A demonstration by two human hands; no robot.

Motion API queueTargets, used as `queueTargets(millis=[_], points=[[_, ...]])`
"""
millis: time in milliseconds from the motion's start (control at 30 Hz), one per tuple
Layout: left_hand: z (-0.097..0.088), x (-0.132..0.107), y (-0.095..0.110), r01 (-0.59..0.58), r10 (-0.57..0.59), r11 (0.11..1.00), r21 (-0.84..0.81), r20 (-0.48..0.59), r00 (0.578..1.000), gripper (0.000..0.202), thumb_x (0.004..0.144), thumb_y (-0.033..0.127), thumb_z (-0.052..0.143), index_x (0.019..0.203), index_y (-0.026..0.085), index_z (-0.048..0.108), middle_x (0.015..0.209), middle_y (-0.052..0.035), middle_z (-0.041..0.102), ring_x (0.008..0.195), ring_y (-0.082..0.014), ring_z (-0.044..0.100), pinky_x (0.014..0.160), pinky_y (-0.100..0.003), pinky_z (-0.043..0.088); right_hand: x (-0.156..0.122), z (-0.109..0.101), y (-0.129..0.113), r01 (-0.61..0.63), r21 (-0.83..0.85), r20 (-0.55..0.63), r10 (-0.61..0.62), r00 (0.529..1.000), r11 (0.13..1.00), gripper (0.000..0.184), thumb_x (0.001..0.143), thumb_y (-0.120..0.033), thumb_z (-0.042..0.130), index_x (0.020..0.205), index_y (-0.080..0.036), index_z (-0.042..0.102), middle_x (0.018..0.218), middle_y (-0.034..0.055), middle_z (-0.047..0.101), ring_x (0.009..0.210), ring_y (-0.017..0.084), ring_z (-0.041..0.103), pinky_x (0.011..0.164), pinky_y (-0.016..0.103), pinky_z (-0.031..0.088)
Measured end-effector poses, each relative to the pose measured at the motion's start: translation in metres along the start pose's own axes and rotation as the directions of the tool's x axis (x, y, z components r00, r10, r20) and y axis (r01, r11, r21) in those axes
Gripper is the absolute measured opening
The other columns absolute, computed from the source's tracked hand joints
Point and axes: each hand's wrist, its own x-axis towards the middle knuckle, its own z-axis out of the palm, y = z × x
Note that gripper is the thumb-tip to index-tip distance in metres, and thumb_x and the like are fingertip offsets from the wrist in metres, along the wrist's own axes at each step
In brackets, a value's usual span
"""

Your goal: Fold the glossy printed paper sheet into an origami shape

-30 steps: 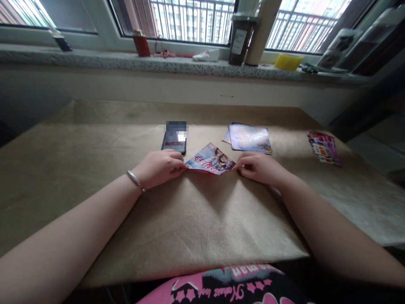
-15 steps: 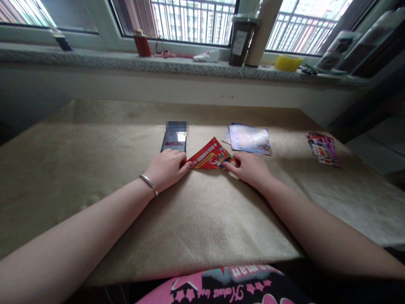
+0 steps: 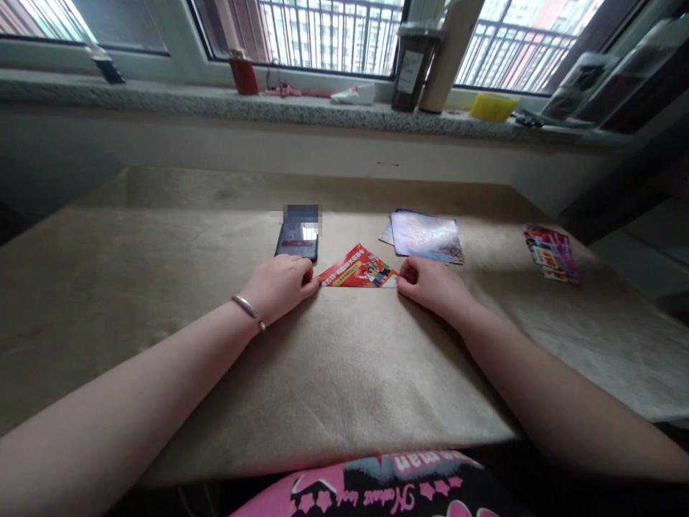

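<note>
While the fingers of the left hand are curled at the left corner of a red paper triangle on the tan mat, and those of the right hand at its right, any pinch being unclear, the fold could be sprung by uneven pressure.

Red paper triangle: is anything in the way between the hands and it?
Nothing visible stands in the way. The left hand and right hand reach the two side tips of the red folded paper triangle. The black smartphone lies beyond the left hand, not between them.
</note>
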Motion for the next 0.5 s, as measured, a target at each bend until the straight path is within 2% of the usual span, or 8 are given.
queueTargets(millis=[133,233,367,500], points=[[0.001,-0.001,-0.001,-0.024,0.024,1.000,0.006,0.003,1.000,0.030,0.088,0.039,0.045,0.072,0.018,0.060,0.076,-0.0047,0.063,0.072,-0.0185,0.057,0.059,-0.027,0.038,-0.001,-0.001,0.002,0.017,0.023,0.004,-0.017,1.000,1.000,0.008,0.075,-0.029,0.057,0.077,-0.022,0.060,0.074,0.0009,0.066,0.062,0.015,0.054,0.051,0.025,0.031],[0.001,-0.002,-0.001,-0.048,0.049,0.998,0.031,-0.038,0.998,0.028,0.090,0.037,0.043,0.077,0.017,0.059,0.081,-0.0055,0.063,0.076,-0.0191,0.058,0.061,-0.028,0.039,0.000,-0.001,0.007,0.055,0.065,0.010,-0.056,0.998,0.996,0.009,0.076,-0.029,0.057,0.076,-0.021,0.061,0.073,0.0013,0.065,0.062,0.014,0.054,0.052,0.026,0.032],[0.003,-0.004,-0.002,-0.088,0.086,0.996,-0.013,-0.091,0.992,0.024,0.090,0.036,0.046,0.089,0.017,0.060,0.091,-0.0061,0.061,0.081,-0.0194,0.058,0.062,-0.028,0.042,0.001,-0.001,0.016,0.115,0.205,0.061,-0.130,0.990,0.972,0.012,0.077,-0.031,0.057,0.074,-0.020,0.060,0.067,0.0004,0.062,0.059,0.013,0.051,0.053,0.026,0.034],[0.004,-0.004,-0.006,-0.163,0.149,0.984,-0.066,-0.183,0.972,0.020,0.089,0.031,0.049,0.094,0.017,0.062,0.094,-0.0068,0.060,0.081,-0.0187,0.057,0.064,-0.028,0.044,0.000,0.000,0.019,0.124,0.337,0.038,-0.145,0.989,0.933,0.014,0.077,-0.033,0.058,0.075,-0.019,0.060,0.063,-0.0009,0.057,0.056,0.012,0.048,0.052,0.025,0.035]])
